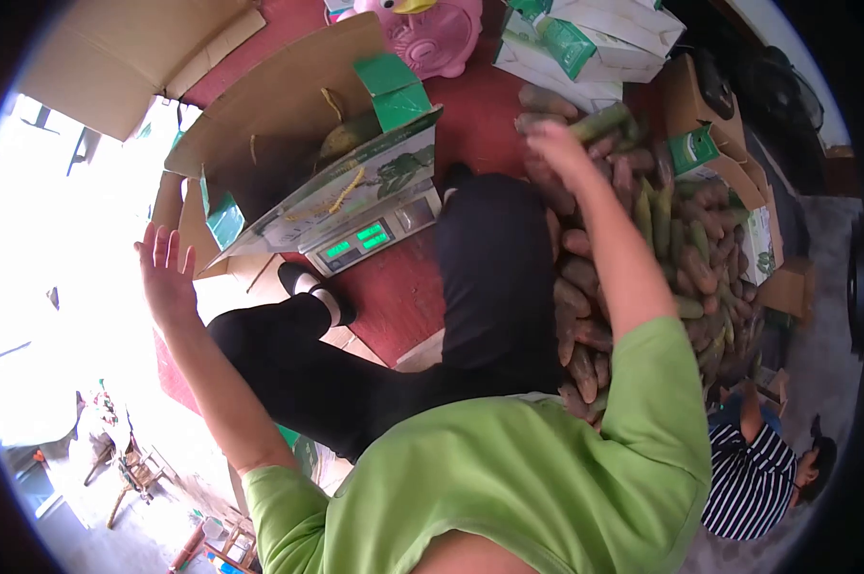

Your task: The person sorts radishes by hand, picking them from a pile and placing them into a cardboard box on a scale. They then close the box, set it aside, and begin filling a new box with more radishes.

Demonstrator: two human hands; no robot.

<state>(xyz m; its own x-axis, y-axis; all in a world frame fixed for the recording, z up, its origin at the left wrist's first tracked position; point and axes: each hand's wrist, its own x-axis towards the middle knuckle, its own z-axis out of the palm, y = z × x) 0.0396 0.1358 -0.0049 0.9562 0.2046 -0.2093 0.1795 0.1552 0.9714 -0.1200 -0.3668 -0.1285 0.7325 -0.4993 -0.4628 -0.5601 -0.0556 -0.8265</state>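
Observation:
My left hand (169, 273) is raised beside the open cardboard box (288, 96), its fingers apart and nothing in it. The box stands on a scale (360, 241) with lit green digits, and a rounded greenish item (344, 140) shows inside. To the right, my right hand (554, 148) is over the top end of a large pile of long brown and green produce (654, 220). That hand is blurred by motion, and whether it holds a piece cannot be made out.
White and green cartons (595, 43) lie at the top, beside a pink duck-shaped object (437, 38). Another opened box (733, 158) stands right of the pile. A person in a striped shirt (753, 481) is at the lower right.

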